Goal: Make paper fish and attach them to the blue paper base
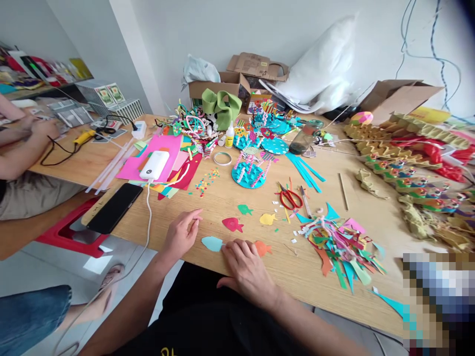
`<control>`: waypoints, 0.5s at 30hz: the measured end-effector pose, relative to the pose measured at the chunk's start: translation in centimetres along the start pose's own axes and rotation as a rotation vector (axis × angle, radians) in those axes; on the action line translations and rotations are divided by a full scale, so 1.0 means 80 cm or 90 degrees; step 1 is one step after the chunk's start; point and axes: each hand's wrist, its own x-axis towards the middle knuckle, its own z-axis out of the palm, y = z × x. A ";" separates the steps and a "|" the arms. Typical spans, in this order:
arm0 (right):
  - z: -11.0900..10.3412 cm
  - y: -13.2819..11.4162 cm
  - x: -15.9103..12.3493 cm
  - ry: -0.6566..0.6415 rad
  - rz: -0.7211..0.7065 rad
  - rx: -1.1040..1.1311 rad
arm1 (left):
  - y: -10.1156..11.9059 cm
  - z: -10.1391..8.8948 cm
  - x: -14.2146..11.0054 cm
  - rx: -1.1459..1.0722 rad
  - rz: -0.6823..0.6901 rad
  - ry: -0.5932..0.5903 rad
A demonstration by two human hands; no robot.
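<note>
My left hand (181, 233) is at the table's front edge, left of a light blue paper fish (212, 244). Its fingers point to the right, partly stretched, and hold nothing that I can see. My right hand (243, 262) lies palm down with fingers out flat, covering the blue fish's tail end. Just right of its fingers is an orange paper fish (263, 248), partly hidden by the hand. Beyond the hands lie a red paper fish (232, 224), a green paper fish (245, 209) and a yellow paper fish (267, 218).
Red-handled scissors (290, 198) and a pen-like tool (306, 201) lie near a heap of paper scraps (345, 242). A blue fish-decorated craft piece (248, 175), a glue bottle (229, 135) and tape roll (222, 158) stand behind. Left are a phone (115, 207) and power bank (155, 165); another person's arm (25, 143).
</note>
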 end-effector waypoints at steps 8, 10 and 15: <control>0.021 -0.017 -0.023 0.085 -0.075 0.054 | -0.004 0.007 0.000 -0.012 0.009 -0.002; 0.023 -0.020 -0.024 0.104 -0.077 0.090 | -0.004 0.008 0.000 -0.016 0.000 -0.008; 0.002 -0.015 -0.010 0.099 0.043 0.259 | -0.004 0.007 0.002 -0.063 -0.048 -0.010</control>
